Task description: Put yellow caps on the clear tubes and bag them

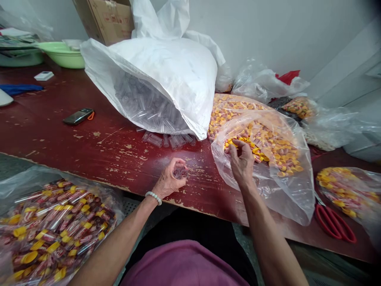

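Note:
Several clear plastic tubes (179, 172) are gathered in my left hand (170, 179), its fingers curled around them just above the table's front part. My right hand (242, 161) is inside the mouth of a clear plastic bag (285, 194), over yellow caps (262, 153) with red-and-white wrapped pieces. Its thumb and forefinger are bent and slightly apart, with nothing visible between them. Beyond my left hand, a large white sack (178, 67) lies on its side, its mouth full of clear tubes. Loose tubes (174, 140) lie on the table below that opening.
At lower left, a clear bag holds capped, filled tubes (59, 222). Red-handled scissors (335, 224) lie at right beside another bag of yellow-capped pieces (348, 188). A phone-like black device (77, 116), a green basin (64, 55) and a cardboard box (108, 22) are farther back left.

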Demonstrator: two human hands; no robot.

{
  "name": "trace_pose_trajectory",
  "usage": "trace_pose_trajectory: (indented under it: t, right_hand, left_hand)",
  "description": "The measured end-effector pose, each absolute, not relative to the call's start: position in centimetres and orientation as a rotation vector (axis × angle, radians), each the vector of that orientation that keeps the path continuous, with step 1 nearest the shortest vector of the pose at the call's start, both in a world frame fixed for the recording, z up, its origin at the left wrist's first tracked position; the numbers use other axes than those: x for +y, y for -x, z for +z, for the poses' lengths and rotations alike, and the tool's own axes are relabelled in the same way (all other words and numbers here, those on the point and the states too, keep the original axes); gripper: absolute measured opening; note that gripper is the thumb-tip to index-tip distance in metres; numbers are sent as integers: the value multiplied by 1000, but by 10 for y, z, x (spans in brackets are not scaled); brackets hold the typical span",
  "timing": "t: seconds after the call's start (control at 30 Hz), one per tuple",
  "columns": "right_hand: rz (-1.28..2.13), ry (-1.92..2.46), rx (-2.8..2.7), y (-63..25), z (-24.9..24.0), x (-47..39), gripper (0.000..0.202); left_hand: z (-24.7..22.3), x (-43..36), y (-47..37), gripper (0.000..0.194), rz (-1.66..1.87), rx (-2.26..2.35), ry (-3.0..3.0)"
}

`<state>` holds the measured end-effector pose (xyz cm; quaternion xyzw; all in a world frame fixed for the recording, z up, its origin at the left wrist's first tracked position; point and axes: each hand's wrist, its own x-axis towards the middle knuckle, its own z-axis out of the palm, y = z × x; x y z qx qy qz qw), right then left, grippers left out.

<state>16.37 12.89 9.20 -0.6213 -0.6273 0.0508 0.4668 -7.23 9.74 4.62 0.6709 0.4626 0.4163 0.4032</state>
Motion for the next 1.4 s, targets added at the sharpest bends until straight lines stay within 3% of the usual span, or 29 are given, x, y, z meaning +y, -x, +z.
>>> trace_pose_trajectory:
  t: [0.2, 0.33, 0.53, 0.87, 1.07, 1.23, 1.4]
  right_hand:
    - [633, 1192, -1457, -73, 72, 89, 19]
    - [458, 1220, -1727, -66, 62, 88, 14]
    - [76, 1391, -2094, -80, 77, 80, 26]
    - [93, 1306, -2176, -82, 73, 72, 26]
    - [-12, 1431, -1752, -135, 93, 104, 27]
    - [-122, 1893, -1608, -212, 61, 134, 17]
    - [-53, 1885, -1554, -228, 48, 133, 23]
  left_hand:
    - [47, 97, 72, 49, 1061, 1162, -1674]
    - [48, 97, 72, 49, 1063, 1166, -1688]
    - [48, 99, 72, 48, 1075, 1164, -1692]
    - [45, 98, 72, 52, 1073, 1118, -1665]
    - [45, 100, 70, 53, 1038, 1202, -1642]
    - [41, 100, 69, 55, 1062, 1185, -1656]
    - [41, 100, 69, 57, 1070, 1212, -1699]
